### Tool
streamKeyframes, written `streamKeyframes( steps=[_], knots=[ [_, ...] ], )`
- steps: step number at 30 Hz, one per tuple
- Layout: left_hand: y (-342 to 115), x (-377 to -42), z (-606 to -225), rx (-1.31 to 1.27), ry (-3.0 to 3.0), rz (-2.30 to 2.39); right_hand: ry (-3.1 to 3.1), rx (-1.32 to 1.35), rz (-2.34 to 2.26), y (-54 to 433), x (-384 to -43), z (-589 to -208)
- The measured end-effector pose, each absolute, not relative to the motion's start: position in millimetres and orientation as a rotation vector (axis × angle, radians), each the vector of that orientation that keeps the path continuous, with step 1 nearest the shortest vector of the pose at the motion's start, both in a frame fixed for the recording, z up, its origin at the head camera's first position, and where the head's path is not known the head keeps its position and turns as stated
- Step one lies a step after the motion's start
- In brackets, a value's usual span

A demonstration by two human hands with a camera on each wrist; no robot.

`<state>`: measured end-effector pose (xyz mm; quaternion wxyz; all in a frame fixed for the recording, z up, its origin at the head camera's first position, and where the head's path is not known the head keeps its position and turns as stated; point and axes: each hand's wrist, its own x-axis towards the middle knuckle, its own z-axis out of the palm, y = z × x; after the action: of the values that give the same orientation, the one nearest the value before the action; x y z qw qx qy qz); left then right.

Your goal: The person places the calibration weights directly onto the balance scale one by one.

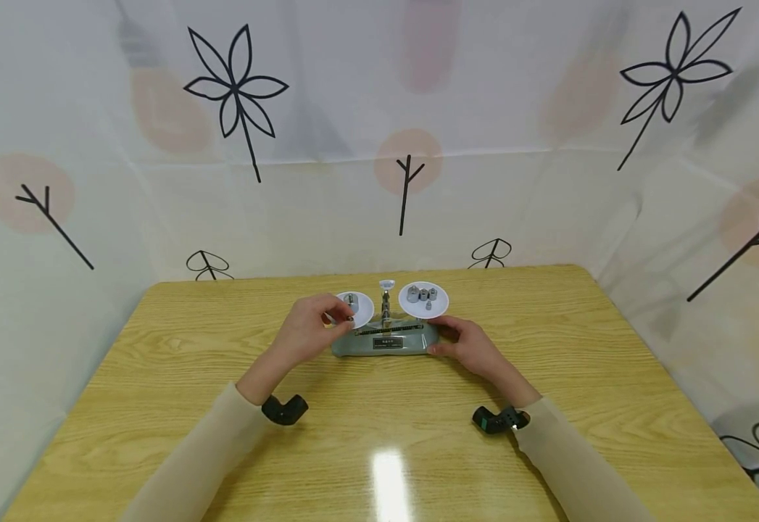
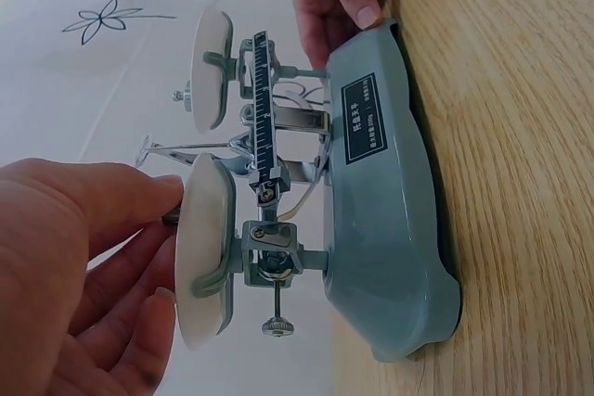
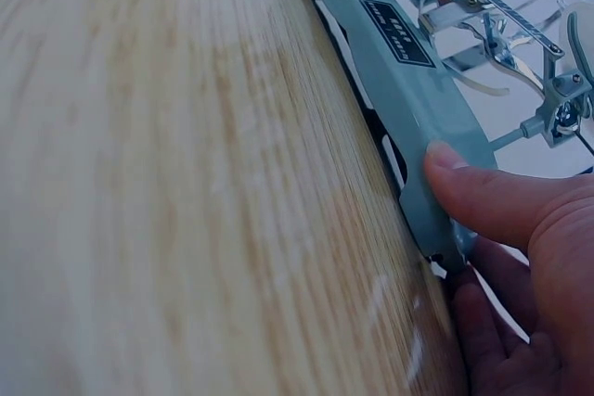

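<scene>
A two-pan balance scale (image 1: 356, 346) with a grey-green base stands on the table. At its left pan (image 1: 367, 309), my left hand (image 1: 310, 330) pinches a small metal weight (image 2: 171, 216), mostly hidden by the thumb and fingers. Another weight (image 1: 351, 299) is on that pan. Several metal weights (image 1: 423, 294) of different sizes sit on the right pan (image 1: 441, 306). My right hand (image 1: 470, 348) grips the right end of the base, its thumb (image 3: 455, 169) on the front face and its other fingers round the end.
The wooden table (image 1: 379, 413) extends around the scale. A white cloth (image 1: 327, 217) with plant drawings hangs behind and at both sides. Between the pans rises the scale's metal column (image 1: 386, 308). A graduated beam (image 2: 263, 108) runs across its front.
</scene>
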<state>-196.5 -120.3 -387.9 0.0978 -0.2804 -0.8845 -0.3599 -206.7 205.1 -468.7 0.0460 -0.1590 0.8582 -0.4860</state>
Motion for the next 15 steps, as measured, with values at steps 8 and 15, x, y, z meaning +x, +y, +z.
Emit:
streamKeyframes(
  steps=[8,15],
  knots=[
    [-120.1,-196.5,-385.4,-0.807,-2.631,-1.081,2.631,-0.484,-1.471,205.1,-206.8,-469.1],
    [-121.3,-196.1,-384.6,-0.794,-2.633,-1.099,2.634,-0.466,-1.462,206.6,-206.9,-469.8]
  ],
)
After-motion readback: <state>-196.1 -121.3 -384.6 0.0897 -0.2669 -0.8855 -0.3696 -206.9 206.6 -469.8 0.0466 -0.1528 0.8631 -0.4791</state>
